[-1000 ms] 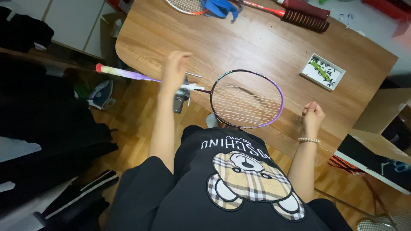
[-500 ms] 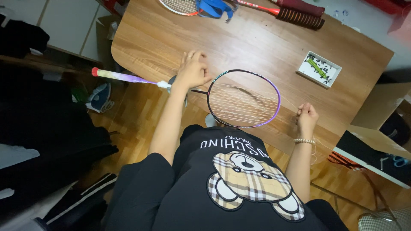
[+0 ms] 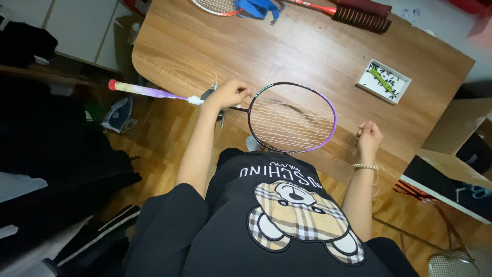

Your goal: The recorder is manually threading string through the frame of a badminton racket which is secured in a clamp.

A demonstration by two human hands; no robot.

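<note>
A badminton racket (image 3: 292, 117) with a black and purple frame lies at the near edge of a wooden table (image 3: 287, 56), its pale purple handle (image 3: 146, 91) sticking out to the left past the table. My left hand (image 3: 231, 93) grips the racket at its throat. My right hand (image 3: 369, 136), with a bead bracelet on the wrist, is closed to the right of the racket head, pinching a thin white string that runs from the strung face. The strings look partly laced.
A small white tray (image 3: 384, 80) with green bits sits at the right of the table. At the far edge lie another racket (image 3: 218, 5), a blue cloth (image 3: 256, 7) and a dark red roll (image 3: 361, 15). A clothes iron (image 3: 119, 115) stands on the wooden floor at the left.
My left hand has slid from the shaft towards the racket head and closed on the throat. My right hand has moved slightly outward with the string.
</note>
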